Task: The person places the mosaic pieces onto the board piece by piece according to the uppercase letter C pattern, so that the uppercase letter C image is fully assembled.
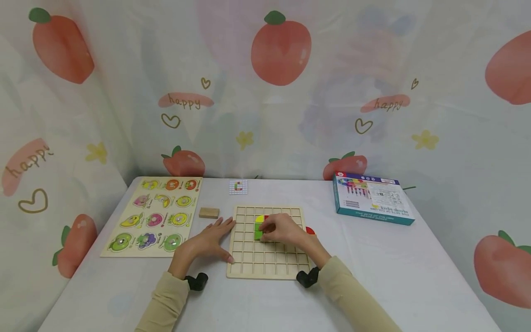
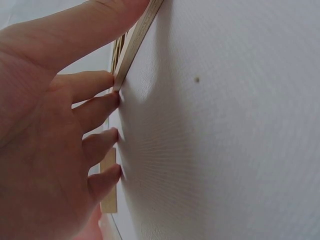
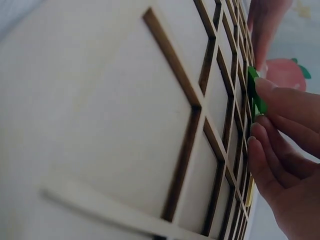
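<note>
A wooden grid board (image 1: pixel 269 265) lies flat on the table. My left hand (image 1: pixel 207 240) rests at its left side with spread fingers, the thumb touching the board's edge; in the left wrist view, its fingertips are down on the cloth. Over the middle of the grid, my right hand (image 1: pixel 284 229) pinches a green block (image 3: pixel 257 90) at the board's surface. Beside those fingers sit a yellow piece (image 1: pixel 259 218) and a red piece (image 1: pixel 267 216), partly covered by the hand. Green also shows in the cells just below the yellow.
Left of the board is a fruit puzzle board (image 1: pixel 163 220), with a small wooden block (image 1: pixel 209 212) between them. A pattern card (image 1: pixel 238 187) lies behind the grid. At the back right is a flat box (image 1: pixel 373 198). A red piece (image 1: pixel 310 230) shows beyond the right wrist.
</note>
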`<state>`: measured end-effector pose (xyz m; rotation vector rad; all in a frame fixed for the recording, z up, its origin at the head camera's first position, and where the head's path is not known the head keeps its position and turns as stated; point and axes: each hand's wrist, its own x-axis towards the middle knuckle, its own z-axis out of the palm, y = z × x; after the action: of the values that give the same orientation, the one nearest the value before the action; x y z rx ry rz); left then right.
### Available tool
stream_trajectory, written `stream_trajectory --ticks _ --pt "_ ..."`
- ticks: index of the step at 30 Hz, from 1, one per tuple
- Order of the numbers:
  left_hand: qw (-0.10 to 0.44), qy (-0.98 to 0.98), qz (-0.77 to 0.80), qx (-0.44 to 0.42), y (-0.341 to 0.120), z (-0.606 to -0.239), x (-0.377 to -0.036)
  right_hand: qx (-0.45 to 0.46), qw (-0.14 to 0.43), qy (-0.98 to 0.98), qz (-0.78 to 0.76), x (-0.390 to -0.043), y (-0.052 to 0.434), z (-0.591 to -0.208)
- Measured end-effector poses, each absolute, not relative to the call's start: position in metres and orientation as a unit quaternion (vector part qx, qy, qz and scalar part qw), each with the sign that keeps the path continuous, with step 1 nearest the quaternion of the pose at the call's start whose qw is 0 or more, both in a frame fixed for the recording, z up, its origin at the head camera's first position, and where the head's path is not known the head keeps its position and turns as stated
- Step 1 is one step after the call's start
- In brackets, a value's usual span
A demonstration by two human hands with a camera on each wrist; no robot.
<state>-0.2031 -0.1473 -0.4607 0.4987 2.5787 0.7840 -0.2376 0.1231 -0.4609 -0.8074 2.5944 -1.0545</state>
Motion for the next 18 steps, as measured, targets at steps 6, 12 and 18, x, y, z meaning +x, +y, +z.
stream_trajectory --ticks 6,12,18 --pt "0.2 0.922 0.278 0.18 -0.147 -0.462 -0.204 -0.283 0.113 0.886 -0.35 -0.237 0.123 -0.461" --pt "0.199 0.922 0.277 0.184 -0.147 -0.462 -0.204 -0.285 0.114 0.884 -0.354 -0.236 0.126 -0.462" --pt "0.192 0.921 0.281 0.188 -0.148 -0.464 -0.204 -0.269 0.099 0.887 -0.363 -0.233 0.137 -0.463"
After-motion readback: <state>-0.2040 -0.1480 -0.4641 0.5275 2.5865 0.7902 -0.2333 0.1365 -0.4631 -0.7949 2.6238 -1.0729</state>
